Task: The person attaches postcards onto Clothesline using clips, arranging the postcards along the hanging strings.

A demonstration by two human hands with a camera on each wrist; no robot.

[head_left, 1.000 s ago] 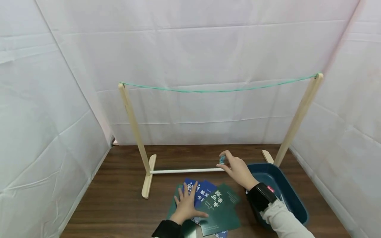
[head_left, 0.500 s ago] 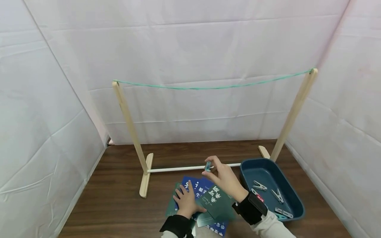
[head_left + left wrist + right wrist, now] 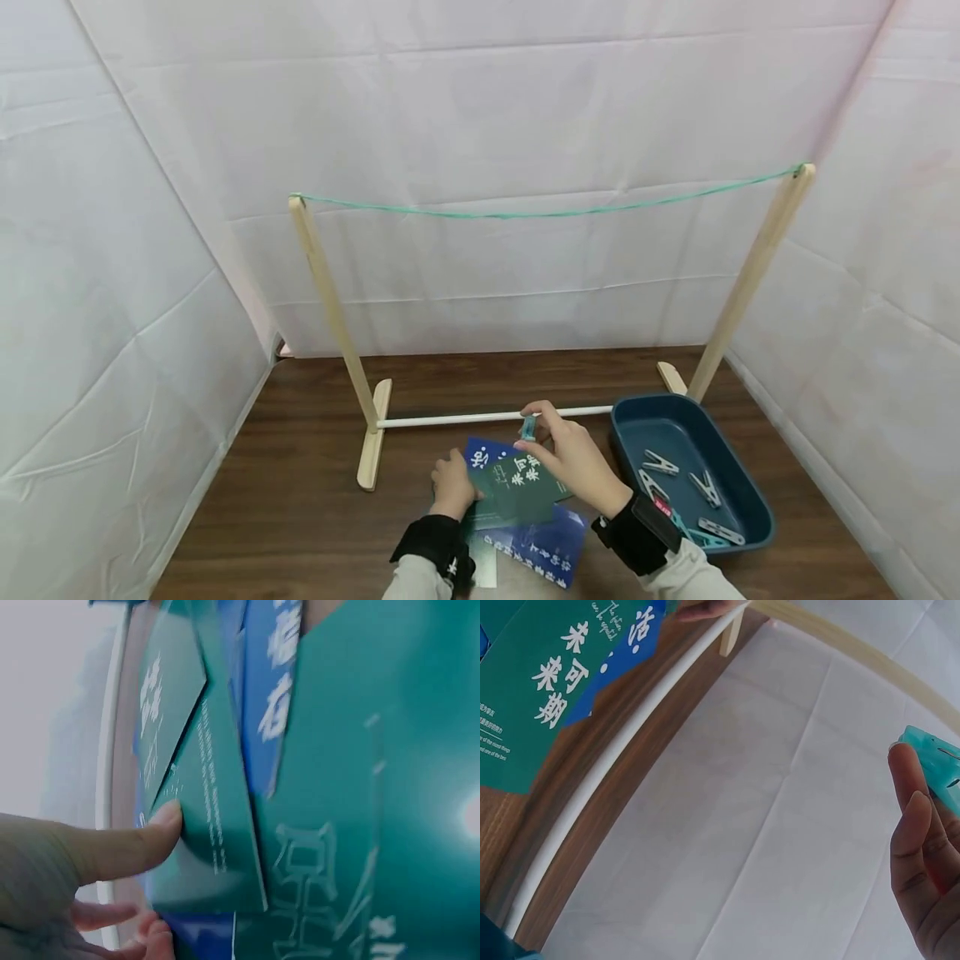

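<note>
In the head view my left hand [image 3: 452, 486] grips the left edge of a stack of printed cards. The left wrist view has its thumb [image 3: 142, 847] pressed on a green card [image 3: 202, 802], fingers curled beneath. A green card with white lettering [image 3: 517, 492] lies uppermost, overlapping a blue card [image 3: 553, 546] lower right and a blue one [image 3: 483, 452] behind. Just right of the cards, my right hand [image 3: 576, 460] pinches a small teal clothespin [image 3: 528, 428] between thumb and fingers. The right wrist view shows this clothespin [image 3: 936, 761] at its right edge.
A dark blue basin [image 3: 738, 467] at the right holds several clothespins [image 3: 705, 488]. Behind the cards stands a wooden frame, with a left post [image 3: 330, 308], a right post [image 3: 750, 283], a white bottom rod [image 3: 450, 421] and a green string [image 3: 510, 216] across the top. White cloth walls surround the table.
My left hand, earlier spread over the cards, now grips their left edge; the top green card has shifted left, baring more of the lower blue one. My right hand came leftward with the clothespin.
</note>
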